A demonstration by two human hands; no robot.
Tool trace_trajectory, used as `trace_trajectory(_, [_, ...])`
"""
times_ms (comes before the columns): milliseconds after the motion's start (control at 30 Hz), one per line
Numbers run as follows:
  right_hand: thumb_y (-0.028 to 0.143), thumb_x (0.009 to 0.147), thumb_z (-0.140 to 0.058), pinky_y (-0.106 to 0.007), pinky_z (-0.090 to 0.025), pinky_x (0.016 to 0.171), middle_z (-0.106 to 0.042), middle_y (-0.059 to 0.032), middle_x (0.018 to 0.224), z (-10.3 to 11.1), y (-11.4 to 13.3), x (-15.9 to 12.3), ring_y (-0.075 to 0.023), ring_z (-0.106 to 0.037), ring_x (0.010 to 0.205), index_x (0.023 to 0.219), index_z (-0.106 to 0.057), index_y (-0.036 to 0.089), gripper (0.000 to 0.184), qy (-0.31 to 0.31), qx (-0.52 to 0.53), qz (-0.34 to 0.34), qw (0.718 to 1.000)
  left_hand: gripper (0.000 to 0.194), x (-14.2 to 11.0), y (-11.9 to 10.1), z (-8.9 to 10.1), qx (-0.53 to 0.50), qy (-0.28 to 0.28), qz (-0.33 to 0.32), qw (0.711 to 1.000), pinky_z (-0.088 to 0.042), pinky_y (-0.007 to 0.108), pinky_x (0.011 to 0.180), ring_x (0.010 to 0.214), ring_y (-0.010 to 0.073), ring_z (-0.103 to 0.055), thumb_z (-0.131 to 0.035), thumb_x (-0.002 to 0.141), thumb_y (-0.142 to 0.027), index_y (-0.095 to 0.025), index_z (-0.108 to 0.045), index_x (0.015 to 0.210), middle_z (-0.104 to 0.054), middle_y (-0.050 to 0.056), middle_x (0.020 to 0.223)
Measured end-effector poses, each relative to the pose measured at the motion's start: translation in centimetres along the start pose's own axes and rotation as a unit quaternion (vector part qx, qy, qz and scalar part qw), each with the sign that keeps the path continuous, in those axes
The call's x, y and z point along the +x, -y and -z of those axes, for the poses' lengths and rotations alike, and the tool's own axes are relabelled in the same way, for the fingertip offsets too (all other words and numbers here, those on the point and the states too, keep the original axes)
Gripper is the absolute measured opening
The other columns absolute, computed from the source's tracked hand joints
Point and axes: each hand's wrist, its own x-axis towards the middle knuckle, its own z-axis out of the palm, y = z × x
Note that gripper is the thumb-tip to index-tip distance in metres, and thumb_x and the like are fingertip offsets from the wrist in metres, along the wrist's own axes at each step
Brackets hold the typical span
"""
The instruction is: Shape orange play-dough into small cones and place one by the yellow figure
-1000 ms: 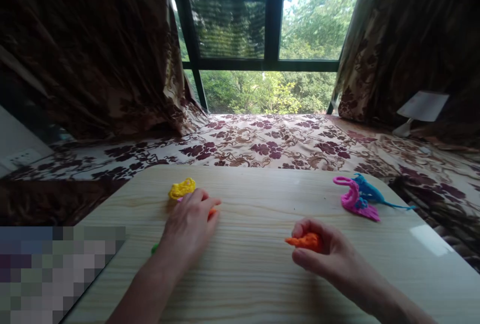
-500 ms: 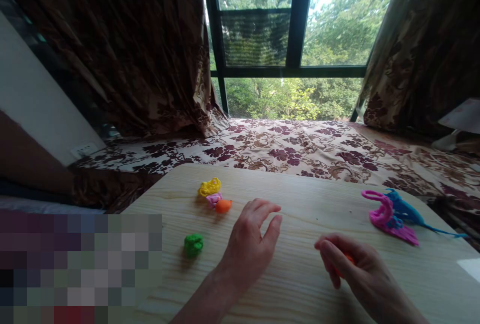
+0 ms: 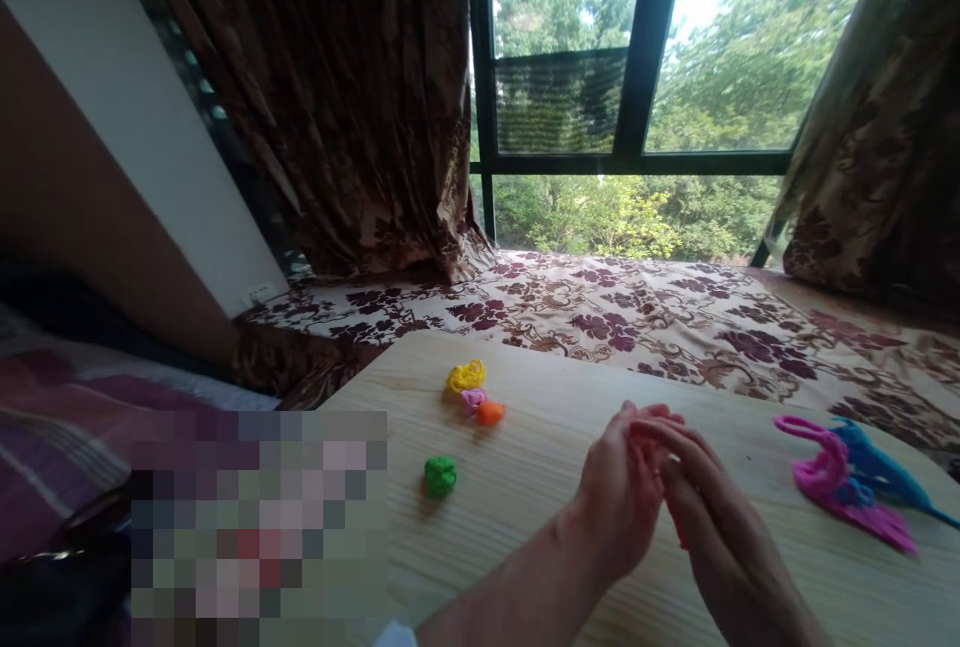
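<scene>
My left hand [image 3: 619, 497] and my right hand [image 3: 701, 512] are pressed together, palm against palm, above the light wooden table [image 3: 540, 567]. A sliver of orange clay [image 3: 679, 535] shows between them. To their left on the table lie a green clay lump [image 3: 440, 475], a small orange clay ball [image 3: 490, 413], a pink clay bit [image 3: 472, 397] and a yellow clay coil [image 3: 466, 375]. A pink clay figure [image 3: 832, 482] and a blue clay figure [image 3: 881, 467] lie at the right edge.
Beyond the table is a floral brown bedspread [image 3: 637, 317], brown curtains [image 3: 337, 97] on both sides and a window [image 3: 637, 77] with trees outside. A blurred patch covers the lower left.
My left hand left the clay pieces and came right to meet my right hand, closing over the orange clay. The view has swung to the left.
</scene>
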Motion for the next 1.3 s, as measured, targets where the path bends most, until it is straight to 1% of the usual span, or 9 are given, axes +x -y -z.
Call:
trace_trajectory(100, [0.029, 0.090, -0.033, -0.046, -0.021, 0.106, -0.033, -0.0051, 0.138, -1.4, -0.5, 1.1, -0.0256, -0.028, 0.127, 0.128, -0.042, 0.023, 0.039, -0.014, -0.080, 0.104, 0.991, 0.040, 0.0, 0.1, 0.0, -0.078, 0.055, -0.015, 0.995, -0.034, 0.024, 0.098, 0.105, 0.0162, -0.056, -0.042, 0.085, -0.040, -0.010, -0.059, 0.104, -0.063, 0.010, 0.106])
trace_trajectory(200, [0.027, 0.090, -0.031, -0.049, -0.019, 0.108, -0.024, -0.0041, 0.144, -2.7, -0.2, 1.3, -0.0253, -0.021, 0.131, 0.135, -0.032, 0.022, 0.045, -0.016, -0.136, 0.119, 0.983, 0.045, -0.2, -0.9, 0.5, -0.081, 0.100, -0.028, 0.991, -0.028, 0.022, 0.102, 0.114, 0.0156, -0.049, -0.040, 0.085, -0.044, -0.011, -0.058, 0.110, -0.060, 0.008, 0.116])
trace_trajectory(333, [0.032, 0.091, -0.032, -0.050, -0.017, 0.108, -0.015, -0.0026, 0.148, -4.2, 0.8, 1.2, -0.0260, -0.012, 0.134, 0.140, -0.022, 0.022, 0.051, 0.047, -0.151, 0.127, 0.979, 0.051, -0.3, -2.4, 1.5, -0.069, 0.086, -0.013, 0.994, -0.025, 0.025, 0.106, 0.124, 0.0162, -0.040, -0.037, 0.084, -0.050, -0.013, -0.056, 0.114, -0.053, 0.006, 0.127])
trace_trajectory(600, [0.037, 0.093, -0.022, -0.048, -0.012, 0.109, -0.015, -0.0019, 0.148, -4.0, -1.6, 5.7, -0.0213, -0.010, 0.135, 0.140, -0.019, 0.022, 0.049, -0.024, -0.091, 0.050, 0.994, 0.050, -1.4, -0.7, 1.0, -0.019, 0.110, -0.042, 0.993, -0.030, 0.035, 0.104, 0.121, 0.0219, -0.043, -0.036, 0.084, -0.047, -0.016, -0.054, 0.119, -0.053, 0.007, 0.127])
trace_trajectory(733, [0.038, 0.091, -0.029, -0.051, -0.014, 0.108, -0.011, -0.0056, 0.148, -5.3, 0.5, 2.8, -0.0260, -0.008, 0.135, 0.141, -0.017, 0.018, 0.055, 0.055, -0.112, 0.101, 0.987, 0.048, -0.4, -2.9, 2.3, 0.029, 0.036, -0.069, 0.997, -0.029, 0.034, 0.104, 0.129, 0.0204, -0.032, -0.036, 0.082, -0.051, -0.022, -0.060, 0.111, -0.050, 0.004, 0.130])
trace_trajectory(833, [0.042, 0.086, -0.039, -0.050, -0.013, 0.108, -0.010, -0.0045, 0.148, -6.1, 1.0, 2.2, -0.0294, -0.006, 0.135, 0.141, -0.020, 0.019, 0.062, 0.103, -0.110, 0.163, 0.975, 0.044, 0.2, -4.0, 2.1, 0.047, 0.032, -0.074, 0.996, -0.029, 0.029, 0.104, 0.133, 0.0173, -0.022, -0.038, 0.078, -0.057, -0.034, -0.061, 0.108, -0.047, -0.005, 0.133])
trace_trajectory(1033, [0.033, 0.094, -0.019, -0.052, -0.011, 0.108, -0.012, -0.0059, 0.148, -4.0, -2.3, 6.2, -0.0214, -0.007, 0.135, 0.141, -0.015, 0.019, 0.049, -0.024, -0.068, -0.003, 0.997, 0.054, 0.2, -1.6, 1.0, 0.012, 0.110, -0.034, 0.993, -0.024, 0.041, 0.106, 0.127, 0.0233, -0.035, -0.035, 0.083, -0.052, -0.020, -0.050, 0.123, -0.049, 0.008, 0.131])
trace_trajectory(1200, [0.042, 0.085, -0.043, -0.049, -0.018, 0.107, -0.014, -0.0062, 0.147, -6.2, -1.9, 3.1, -0.0283, -0.013, 0.134, 0.141, -0.018, 0.020, 0.066, 0.073, -0.115, 0.136, 0.981, 0.045, 1.1, -2.5, 3.2, 0.049, 0.038, -0.062, 0.996, -0.031, 0.038, 0.102, 0.126, 0.0205, -0.037, -0.036, 0.083, -0.050, -0.024, -0.060, 0.111, -0.053, 0.005, 0.127])
trace_trajectory(1300, [0.035, 0.091, -0.031, -0.050, -0.017, 0.107, -0.016, -0.0053, 0.147, -5.8, -1.9, 3.7, -0.0261, -0.014, 0.134, 0.140, -0.022, 0.020, 0.052, 0.044, -0.124, 0.085, 0.988, 0.044, 0.8, -2.2, 2.7, 0.064, 0.059, -0.078, 0.993, -0.032, 0.036, 0.100, 0.125, 0.0207, -0.038, -0.036, 0.083, -0.050, -0.024, -0.060, 0.110, -0.054, 0.005, 0.126])
